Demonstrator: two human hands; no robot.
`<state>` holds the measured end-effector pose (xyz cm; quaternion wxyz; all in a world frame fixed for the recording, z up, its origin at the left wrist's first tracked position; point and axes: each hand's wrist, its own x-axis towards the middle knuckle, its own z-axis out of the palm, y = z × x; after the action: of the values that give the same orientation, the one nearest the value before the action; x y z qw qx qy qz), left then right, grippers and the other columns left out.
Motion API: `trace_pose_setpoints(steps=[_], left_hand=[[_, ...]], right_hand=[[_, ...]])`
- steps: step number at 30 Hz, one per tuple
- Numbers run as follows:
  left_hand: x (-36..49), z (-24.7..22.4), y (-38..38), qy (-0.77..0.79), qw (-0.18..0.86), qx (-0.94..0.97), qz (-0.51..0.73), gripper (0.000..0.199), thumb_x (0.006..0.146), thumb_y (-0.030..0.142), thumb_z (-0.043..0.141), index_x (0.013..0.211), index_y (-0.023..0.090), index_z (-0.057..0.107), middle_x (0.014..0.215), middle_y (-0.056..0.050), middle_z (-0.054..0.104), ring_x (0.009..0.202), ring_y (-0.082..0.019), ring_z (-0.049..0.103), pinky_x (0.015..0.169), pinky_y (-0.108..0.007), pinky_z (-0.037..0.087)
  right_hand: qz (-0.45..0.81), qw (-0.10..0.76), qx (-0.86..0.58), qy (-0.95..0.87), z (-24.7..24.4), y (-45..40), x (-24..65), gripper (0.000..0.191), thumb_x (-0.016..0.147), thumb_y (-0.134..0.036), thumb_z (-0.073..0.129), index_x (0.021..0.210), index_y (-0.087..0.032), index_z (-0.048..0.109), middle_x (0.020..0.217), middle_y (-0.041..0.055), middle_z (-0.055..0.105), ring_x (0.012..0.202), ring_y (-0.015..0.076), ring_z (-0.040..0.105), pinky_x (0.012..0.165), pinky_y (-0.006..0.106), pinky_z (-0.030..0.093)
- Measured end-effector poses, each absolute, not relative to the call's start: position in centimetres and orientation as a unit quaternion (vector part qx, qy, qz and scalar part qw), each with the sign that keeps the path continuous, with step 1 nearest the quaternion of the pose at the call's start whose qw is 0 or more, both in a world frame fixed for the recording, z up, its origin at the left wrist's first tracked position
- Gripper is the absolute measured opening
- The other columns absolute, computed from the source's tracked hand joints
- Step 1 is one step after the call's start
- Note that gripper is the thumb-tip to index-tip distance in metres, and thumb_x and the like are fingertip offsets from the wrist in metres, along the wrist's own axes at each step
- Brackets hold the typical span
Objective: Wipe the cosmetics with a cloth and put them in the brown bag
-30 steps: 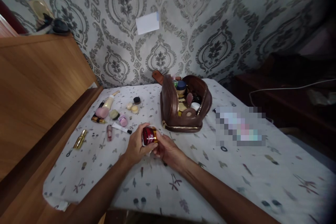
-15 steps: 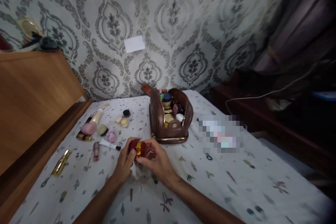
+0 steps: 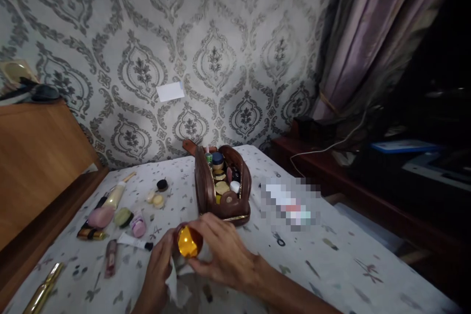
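Note:
A small round red jar with a shiny gold face [image 3: 188,242] is held between my two hands above the bed sheet. The fingers of my left hand [image 3: 159,266] press on its left side, and a crumpled white tissue [image 3: 177,288] hangs below that hand. My right hand [image 3: 225,251] curves around the jar's right side, thumb below and fingers above. Just beyond stands an open brown leather bag [image 3: 206,184] packed with cosmetics. Left of my hands lie a white tube with a black cap [image 3: 134,241] and a pinkish lip gloss tube [image 3: 110,257].
A gold bottle [image 3: 44,289], pink sponge [image 3: 100,217], green round item [image 3: 123,217], lilac bottle [image 3: 138,225], cream tube [image 3: 115,196] and black-lidded pot [image 3: 162,185] lie left. A blurred-out item [image 3: 289,203] lies right. A wooden headboard [image 3: 37,152] borders the left.
The jar has turned in my hands, so its gold face now points toward me. The view has swung up and right. More of the white tissue shows beneath my left hand.

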<state>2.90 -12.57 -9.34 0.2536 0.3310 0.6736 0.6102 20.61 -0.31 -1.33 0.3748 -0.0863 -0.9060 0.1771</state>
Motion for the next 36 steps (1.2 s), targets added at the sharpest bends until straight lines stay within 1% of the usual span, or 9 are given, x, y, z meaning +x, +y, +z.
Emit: trace_pose_setpoints(steps=[2, 5, 9, 11, 13, 19, 24, 30, 36], left_hand=[[3.6, -7.8, -12.4, 0.687, 0.259, 0.323, 0.597, 0.056, 0.068, 0.066, 0.069, 0.107, 0.025, 0.071, 0.09, -0.005, 0.072, 0.099, -0.03, 0.066, 0.075, -0.033, 0.055], [4.3, -6.2, -12.1, 0.701, 0.285, 0.288, 0.588, 0.052, 0.078, 0.068, 0.057, 0.106, 0.026, 0.069, 0.063, 0.001, 0.057, 0.067, -0.022, 0.062, 0.051, -0.025, 0.044], [4.8, -5.5, -11.7, 0.707, 0.3, 0.288, 0.572, 0.05, 0.079, 0.069, 0.054, 0.101, 0.026, 0.069, 0.053, 0.004, 0.04, 0.051, -0.016, 0.045, 0.044, -0.021, 0.028], [5.1, -5.4, -11.6, 0.703, 0.306, 0.296, 0.57, 0.051, 0.079, 0.069, 0.053, 0.099, 0.025, 0.068, 0.053, 0.005, 0.034, 0.048, -0.013, 0.037, 0.043, -0.02, 0.024], [5.4, -5.2, -11.5, 0.697, 0.315, 0.3, 0.57, 0.052, 0.079, 0.07, 0.051, 0.096, 0.024, 0.066, 0.054, 0.007, 0.028, 0.048, -0.012, 0.029, 0.044, -0.02, 0.02], [5.7, -4.6, -11.3, 0.686, 0.342, 0.296, 0.57, 0.052, 0.077, 0.072, 0.052, 0.094, 0.024, 0.062, 0.057, 0.008, 0.016, 0.048, -0.01, 0.017, 0.045, -0.02, 0.013], [5.7, -4.2, -11.4, 0.679, 0.331, 0.318, 0.574, 0.054, 0.077, 0.074, 0.052, 0.091, 0.023, 0.062, 0.056, 0.008, 0.016, 0.047, -0.01, 0.017, 0.046, -0.021, 0.012], [6.1, -3.9, -11.5, 0.681, 0.345, 0.331, 0.555, 0.058, 0.075, 0.075, 0.055, 0.094, 0.021, 0.061, 0.057, 0.01, 0.014, 0.047, -0.007, 0.011, 0.045, -0.02, 0.011], [5.7, -4.5, -11.4, 0.678, 0.348, 0.368, 0.532, 0.054, 0.078, 0.072, 0.054, 0.091, 0.02, 0.061, 0.056, 0.01, 0.02, 0.047, -0.008, 0.018, 0.045, -0.021, 0.017]], right_hand=[[0.187, 0.406, -0.103, -0.889, 0.6, 1.4, 21.4, 0.042, 0.075, -0.026, 0.072, 0.113, -0.018, 0.058, 0.097, 0.0067, 0.067, 0.085, 0.0211, 0.064, 0.071, 0.031, 0.053], [0.196, 0.439, -0.156, -0.863, 4.2, 5.1, 22.1, 0.038, 0.08, -0.03, 0.068, 0.115, -0.017, 0.059, 0.099, 0.0068, 0.069, 0.085, 0.0193, 0.065, 0.074, 0.03, 0.052], [0.131, 0.309, -0.326, -0.884, 8.6, 10.6, 21.5, 0.035, 0.079, -0.037, 0.07, 0.107, -0.018, 0.064, 0.096, 0.0044, 0.072, 0.083, 0.0187, 0.067, 0.068, 0.026, 0.047], [0.032, 0.188, -0.382, -0.904, 9.7, 12.8, 20.7, 0.032, 0.081, -0.041, 0.066, 0.105, -0.019, 0.066, 0.1, 0.0054, 0.073, 0.085, 0.0196, 0.067, 0.065, 0.025, 0.044], [-0.007, 0.129, -0.402, -0.906, 10.2, 14.2, 19.8, 0.031, 0.081, -0.041, 0.066, 0.101, -0.018, 0.069, 0.1, 0.0081, 0.074, 0.086, 0.022, 0.068, 0.064, 0.026, 0.042], [-0.059, 0.05, -0.388, -0.919, 9.2, 15.1, 17.5, 0.029, 0.079, -0.034, 0.067, 0.1, -0.015, 0.073, 0.105, 0.0141, 0.074, 0.102, 0.0285, 0.066, 0.084, 0.032, 0.043], [-0.087, 0.006, -0.367, -0.926, 8.4, 15.1, 16.1, 0.033, 0.083, -0.033, 0.065, 0.108, -0.013, 0.072, 0.113, 0.0183, 0.071, 0.115, 0.0313, 0.06, 0.096, 0.038, 0.039], [-0.093, -0.017, -0.347, -0.933, 7.5, 15.3, 15.6, 0.032, 0.087, -0.03, 0.061, 0.111, -0.012, 0.07, 0.115, 0.0184, 0.071, 0.115, 0.0302, 0.061, 0.093, 0.035, 0.042], [-0.103, 0.008, -0.347, -0.932, 6.4, 15.8, 15.9, 0.032, 0.091, -0.027, 0.056, 0.115, -0.008, 0.067, 0.111, 0.0206, 0.071, 0.11, 0.0311, 0.062, 0.086, 0.034, 0.046]])
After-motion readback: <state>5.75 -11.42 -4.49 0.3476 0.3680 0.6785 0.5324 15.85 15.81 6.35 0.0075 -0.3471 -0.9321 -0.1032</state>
